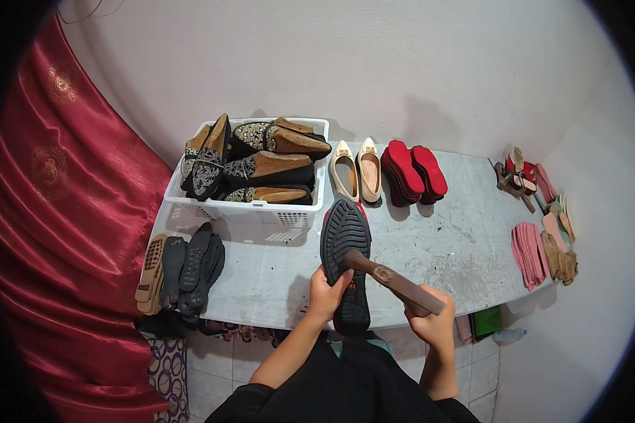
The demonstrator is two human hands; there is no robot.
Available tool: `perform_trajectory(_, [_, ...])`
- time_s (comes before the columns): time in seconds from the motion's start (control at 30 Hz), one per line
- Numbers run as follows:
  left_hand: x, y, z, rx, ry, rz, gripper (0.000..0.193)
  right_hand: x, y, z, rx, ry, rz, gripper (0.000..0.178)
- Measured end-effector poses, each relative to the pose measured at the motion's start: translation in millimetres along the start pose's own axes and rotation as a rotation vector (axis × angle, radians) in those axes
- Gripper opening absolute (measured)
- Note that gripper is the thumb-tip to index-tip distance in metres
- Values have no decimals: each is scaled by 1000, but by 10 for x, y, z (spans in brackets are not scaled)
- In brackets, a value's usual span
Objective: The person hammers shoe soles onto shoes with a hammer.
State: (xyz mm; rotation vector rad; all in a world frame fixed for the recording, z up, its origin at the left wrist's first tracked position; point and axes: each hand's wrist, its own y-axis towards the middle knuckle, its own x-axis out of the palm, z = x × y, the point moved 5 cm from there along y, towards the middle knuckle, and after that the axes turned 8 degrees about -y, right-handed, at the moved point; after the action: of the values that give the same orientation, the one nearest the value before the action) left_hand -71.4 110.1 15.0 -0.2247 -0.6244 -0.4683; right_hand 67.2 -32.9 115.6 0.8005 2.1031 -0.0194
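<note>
My left hand [327, 292] grips a shoe [346, 229] turned bottom up, its black ridged sole facing me and bits of red showing along the edge. The thumb lies on the sole near its narrow middle. My right hand [434, 317] is closed round the near end of a thick brown wooden stick [395, 282]. This slants up to the left, and its rounded far end is on or just above the sole; I cannot tell whether they touch. What of the shoe faces away from me is hidden.
A white basket [243, 210] of patterned shoes on wooden lasts stands at the back left of the table [458, 225]. Beside it are cream flats [368, 169] and stacked red soles [402, 173]. Dark soles [194, 271] lie left, pink pieces [529, 254] and tools [516, 180] right. A red curtain [70, 233] hangs left.
</note>
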Motion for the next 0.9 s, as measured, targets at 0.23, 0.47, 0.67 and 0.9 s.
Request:
perform_trajectory(0.23, [-51, 55, 100, 123, -46, 83, 25, 11, -157, 95, 55, -75, -44, 16])
perform_trajectory(0.47, [-73, 81, 131, 125, -46, 86, 27, -18, -232, 26, 63, 35, -106, 15])
perform_trajectory(0.67, [-115, 82, 133, 57, -124, 99, 25, 48, -300, 61, 2, -43, -168, 13])
perform_trajectory(0.9, [-183, 113, 188, 142, -162, 166, 22, 43, -382, 33, 18, -98, -213, 13])
